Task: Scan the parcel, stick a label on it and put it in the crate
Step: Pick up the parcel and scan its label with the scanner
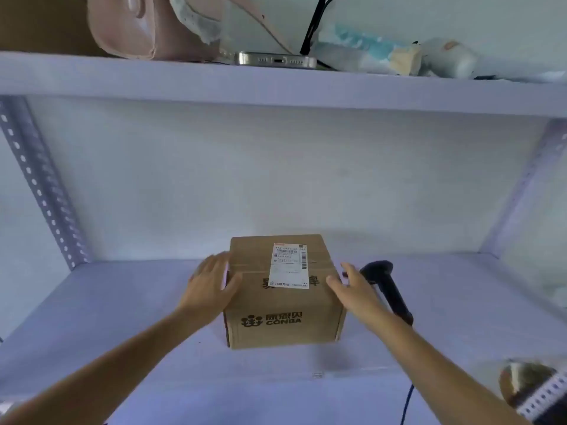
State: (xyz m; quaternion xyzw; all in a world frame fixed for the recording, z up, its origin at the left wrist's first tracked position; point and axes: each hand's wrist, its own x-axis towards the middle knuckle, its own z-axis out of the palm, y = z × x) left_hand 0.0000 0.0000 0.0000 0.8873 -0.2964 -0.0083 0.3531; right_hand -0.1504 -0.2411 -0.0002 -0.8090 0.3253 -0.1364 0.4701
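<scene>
A brown cardboard parcel (282, 305) printed "CONBA" stands on the white shelf board (122, 317) in the middle of the view. A white shipping label (288, 265) with barcodes is stuck on its top. My left hand (211, 280) lies flat against the parcel's left side, fingers spread. My right hand (352, 286) is at the parcel's upper right edge, fingers apart, touching or nearly touching it. A black handheld scanner (389, 289) lies on the shelf just right of that hand, its cable running toward the front edge. No crate is in view.
An upper shelf (276, 84) hangs overhead, carrying a pink bag (129, 29), a phone (276, 59), black cables and wrapped packets. Perforated metal uprights (40, 185) stand at both back corners. A tape roll (527, 384) sits at the bottom right.
</scene>
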